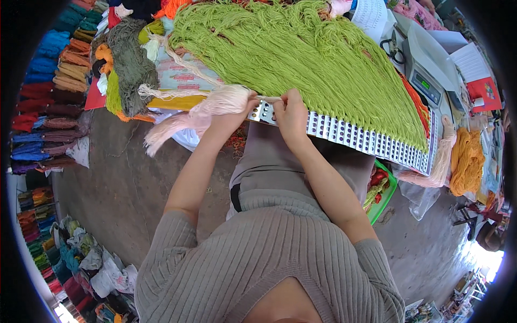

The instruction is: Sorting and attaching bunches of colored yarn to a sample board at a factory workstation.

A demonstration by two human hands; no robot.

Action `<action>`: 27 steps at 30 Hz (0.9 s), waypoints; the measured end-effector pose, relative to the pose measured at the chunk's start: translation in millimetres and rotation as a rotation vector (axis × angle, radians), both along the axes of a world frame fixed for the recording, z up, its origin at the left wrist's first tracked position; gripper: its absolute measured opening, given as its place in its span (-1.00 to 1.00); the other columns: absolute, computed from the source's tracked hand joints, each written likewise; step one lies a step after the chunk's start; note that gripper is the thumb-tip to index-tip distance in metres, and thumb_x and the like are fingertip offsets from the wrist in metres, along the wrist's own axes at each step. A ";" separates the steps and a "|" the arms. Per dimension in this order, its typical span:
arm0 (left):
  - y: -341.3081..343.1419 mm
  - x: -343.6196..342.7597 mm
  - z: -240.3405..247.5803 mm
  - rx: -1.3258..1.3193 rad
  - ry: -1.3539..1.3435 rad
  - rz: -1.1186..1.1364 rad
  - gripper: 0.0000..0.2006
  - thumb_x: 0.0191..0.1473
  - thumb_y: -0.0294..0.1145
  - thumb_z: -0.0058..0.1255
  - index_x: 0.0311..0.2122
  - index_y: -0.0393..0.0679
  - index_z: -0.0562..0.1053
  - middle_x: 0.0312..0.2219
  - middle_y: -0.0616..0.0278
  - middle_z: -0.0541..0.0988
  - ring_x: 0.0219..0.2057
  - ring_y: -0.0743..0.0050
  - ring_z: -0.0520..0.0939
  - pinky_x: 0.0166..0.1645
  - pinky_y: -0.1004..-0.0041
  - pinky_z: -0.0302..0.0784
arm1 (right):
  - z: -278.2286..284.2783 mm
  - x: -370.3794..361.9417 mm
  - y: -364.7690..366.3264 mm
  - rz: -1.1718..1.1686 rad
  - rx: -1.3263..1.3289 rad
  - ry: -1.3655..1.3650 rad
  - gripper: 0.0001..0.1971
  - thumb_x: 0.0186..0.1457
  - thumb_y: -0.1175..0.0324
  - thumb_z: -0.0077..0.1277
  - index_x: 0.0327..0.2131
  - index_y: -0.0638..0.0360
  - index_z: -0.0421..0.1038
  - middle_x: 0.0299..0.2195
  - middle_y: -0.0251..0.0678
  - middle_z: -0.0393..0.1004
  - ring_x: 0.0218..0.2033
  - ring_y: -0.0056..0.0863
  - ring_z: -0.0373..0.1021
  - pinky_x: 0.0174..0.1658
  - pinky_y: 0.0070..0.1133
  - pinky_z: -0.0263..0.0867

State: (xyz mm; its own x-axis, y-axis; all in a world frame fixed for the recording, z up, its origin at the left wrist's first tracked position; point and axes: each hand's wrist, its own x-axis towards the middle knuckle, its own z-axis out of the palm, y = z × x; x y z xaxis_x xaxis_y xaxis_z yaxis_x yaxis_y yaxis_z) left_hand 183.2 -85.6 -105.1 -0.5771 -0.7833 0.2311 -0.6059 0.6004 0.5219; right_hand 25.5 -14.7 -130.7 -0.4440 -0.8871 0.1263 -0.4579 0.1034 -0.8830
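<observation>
My left hand [240, 114] is closed round a skein of pale pink yarn [223, 101], whose loose end hangs to the left past the table edge. A short pale strand [269, 99] runs across to my right hand [291, 114], which pinches it with thumb and fingers. Both hands are at the left part of a white board punched with rows of holes [353, 135] along the near table edge. Lime-green yarn [296, 56] lies over the table behind it, its strands gathered in a row of knots at the board's edge. My fingertips are partly hidden.
Grey yarn [132, 51] and other skeins lie at the table's left. Black scissors [395, 49] and a scale [428, 70] are at the right, with orange yarn [467, 161] hanging beyond. A green basin [383, 200] stands on the floor beside my legs. Coloured yarn bundles [51, 107] line the left.
</observation>
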 end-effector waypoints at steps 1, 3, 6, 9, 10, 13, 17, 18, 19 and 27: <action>-1.4 1.1 -1.6 -0.001 0.000 -0.002 -0.69 0.00 -0.08 -0.07 -0.31 -0.09 0.50 -0.39 0.10 0.52 -0.32 0.10 0.50 -0.19 0.23 0.35 | 0.4 -0.3 -0.5 -0.013 -0.004 -0.012 -0.85 -0.06 0.37 -0.06 -0.41 0.18 0.24 -0.45 -0.10 0.38 -0.49 -0.06 0.36 -0.45 -0.29 0.28; -7.1 7.1 -2.7 -0.204 -0.217 -0.019 -0.76 0.04 -0.16 -0.10 -0.33 -0.06 0.50 -0.42 0.15 0.51 -0.33 0.15 0.49 -0.19 0.26 0.33 | 4.0 4.4 -0.3 -0.005 0.018 0.070 -0.82 -0.08 0.34 -0.04 -0.40 0.18 0.23 -0.47 -0.10 0.37 -0.51 -0.06 0.36 -0.45 -0.30 0.28; -21.0 46.1 -1.1 -0.242 -0.367 0.186 -0.75 0.07 -0.15 -0.16 -0.30 -0.02 0.50 -0.41 0.16 0.51 -0.34 0.17 0.48 -0.20 0.24 0.33 | 18.0 16.0 3.9 0.058 0.026 0.254 -0.72 -0.13 0.27 0.03 -0.36 0.17 0.22 -0.46 -0.12 0.34 -0.54 -0.12 0.37 -0.48 -0.33 0.29; -24.0 60.8 5.1 -0.306 -0.148 0.197 -0.69 0.09 -0.09 -0.24 -0.19 0.05 0.48 -0.43 0.13 0.51 -0.34 0.08 0.49 -0.18 0.20 0.35 | 24.2 17.2 4.5 0.151 0.050 0.481 -0.63 -0.13 0.15 0.04 -0.28 0.15 0.25 -0.36 -0.20 0.31 -0.51 -0.23 0.39 -0.48 -0.36 0.30; -22.2 57.2 16.9 -0.322 -0.160 0.215 -0.66 0.10 -0.05 -0.26 -0.13 0.07 0.46 -0.41 0.14 0.52 -0.33 0.10 0.49 -0.15 0.22 0.34 | 23.8 16.8 4.1 0.155 0.051 0.477 -0.63 -0.13 0.15 0.04 -0.28 0.15 0.25 -0.36 -0.20 0.31 -0.51 -0.23 0.39 -0.48 -0.36 0.30; -10.2 29.2 14.8 -0.293 -0.260 0.125 -0.65 0.09 -0.13 -0.16 -0.02 0.07 0.38 -0.34 0.06 0.52 -0.26 0.09 0.49 -0.15 0.23 0.35 | 24.4 17.6 3.2 0.153 0.065 0.466 -0.63 -0.13 0.14 0.04 -0.29 0.15 0.26 -0.38 -0.21 0.31 -0.50 -0.24 0.39 -0.49 -0.36 0.30; 0.4 5.6 -5.1 -0.255 -0.240 -0.015 -0.80 -0.02 -0.21 -0.05 -0.34 -0.06 0.51 -0.48 0.13 0.51 -0.40 0.10 0.51 -0.29 0.21 0.38 | 22.6 20.3 3.3 0.110 -0.057 0.478 -0.67 -0.15 0.18 0.04 -0.37 0.17 0.24 -0.44 -0.19 0.29 -0.57 -0.24 0.39 -0.56 -0.38 0.30; 0.1 7.9 -3.4 -0.275 -0.271 -0.025 -0.80 -0.01 -0.22 -0.05 -0.33 -0.06 0.50 -0.48 0.13 0.51 -0.40 0.10 0.51 -0.29 0.20 0.38 | 22.9 20.1 3.7 0.101 -0.060 0.476 -0.68 -0.15 0.18 0.03 -0.38 0.17 0.25 -0.45 -0.19 0.29 -0.58 -0.24 0.39 -0.56 -0.38 0.30; 0.4 11.7 -1.5 -0.294 -0.303 -0.036 -0.80 -0.01 -0.23 -0.06 -0.31 -0.06 0.50 -0.48 0.12 0.51 -0.40 0.10 0.51 -0.30 0.20 0.37 | 23.1 19.2 3.4 0.095 -0.059 0.477 -0.68 -0.15 0.18 0.03 -0.38 0.17 0.25 -0.45 -0.19 0.29 -0.58 -0.24 0.39 -0.56 -0.38 0.30; -3.3 -8.2 14.8 -0.246 -0.335 -0.063 -0.75 -0.06 -0.18 -0.07 -0.32 -0.06 0.50 -0.49 0.08 0.51 -0.40 0.07 0.52 -0.32 0.18 0.39 | 28.6 17.0 2.6 0.101 0.046 0.358 -0.67 -0.10 0.15 0.00 -0.28 0.11 0.27 -0.35 -0.25 0.33 -0.47 -0.21 0.38 -0.46 -0.35 0.28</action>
